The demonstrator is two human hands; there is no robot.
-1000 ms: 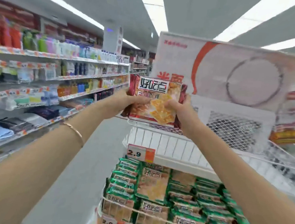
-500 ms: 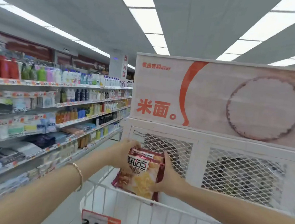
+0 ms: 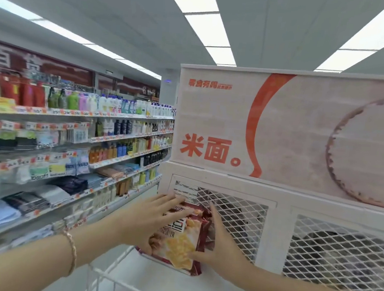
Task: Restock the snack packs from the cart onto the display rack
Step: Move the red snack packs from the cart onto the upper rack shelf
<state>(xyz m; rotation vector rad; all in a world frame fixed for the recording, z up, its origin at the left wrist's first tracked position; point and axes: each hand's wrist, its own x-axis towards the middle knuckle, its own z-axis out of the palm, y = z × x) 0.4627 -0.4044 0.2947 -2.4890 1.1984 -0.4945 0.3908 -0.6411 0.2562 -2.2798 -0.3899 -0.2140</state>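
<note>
A red snack pack [image 3: 179, 240] with a picture of yellow crackers leans against the white mesh back panel [image 3: 233, 219] of the display rack, inside its top wire basket [image 3: 107, 276]. My left hand [image 3: 151, 218] lies on the pack's upper left with straight fingers spread over its top edge. My right hand [image 3: 217, 246] grips the pack's right side, thumb on the front near the lower corner, fingers behind. A bracelet [image 3: 71, 248] sits on my left wrist.
A white sign board [image 3: 279, 129] with orange characters tops the rack above the mesh. A long aisle shelf [image 3: 72, 136] of bottles and folded textiles runs along the left. The basket's white wire front rim crosses the bottom of the view.
The pack has gone down from in front of the sign into the top basket, against the mesh panel. My view has tilted upward, so the lower shelves of packs have dropped out of sight.
</note>
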